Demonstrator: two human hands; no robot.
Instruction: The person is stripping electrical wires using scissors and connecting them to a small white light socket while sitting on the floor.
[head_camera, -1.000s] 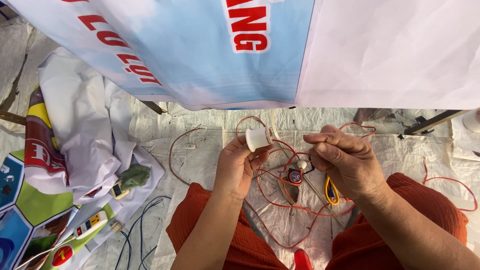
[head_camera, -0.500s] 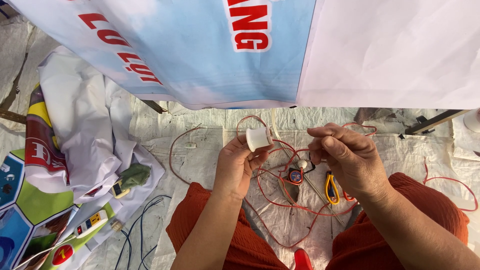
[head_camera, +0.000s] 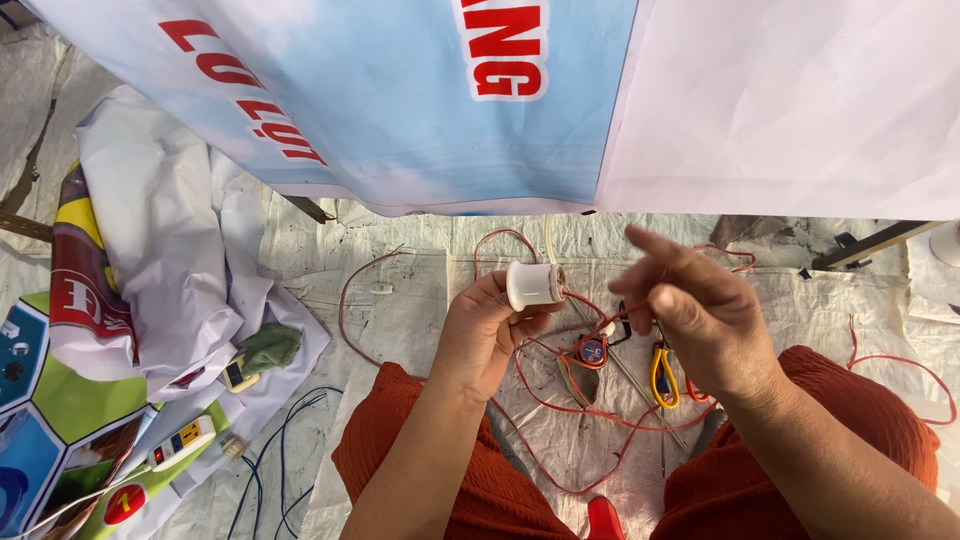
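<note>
My left hand (head_camera: 487, 325) is clamped on a white lamp socket (head_camera: 533, 284), fingers wrapped under it, thumb side up, socket lying sideways with its open end toward the right. My right hand (head_camera: 700, 310) is just beside it, not touching the socket from what I see; fingers loosely spread, index pointing up-left. Whether the right fingertips pinch a wire I cannot tell, they're blurred.

The socket sits in the air above the lap, over a tangle of red wire (head_camera: 560, 400) spread on the white woven sheet (head_camera: 400, 290). Under the hands: a small round red-and-blue part (head_camera: 592, 350), yellow-handled pliers (head_camera: 662, 372) near the right wrist, and a thin metal rod (head_camera: 625, 370) lying diagonally.

Orange trousers (head_camera: 400, 470) on both knees. To the left: crumpled white cloth (head_camera: 170, 230), a white power strip (head_camera: 182, 441), blue cable (head_camera: 270, 470), a green-wrapped tool (head_camera: 262, 351). A blue and white banner (head_camera: 400, 90) hangs across the top.
</note>
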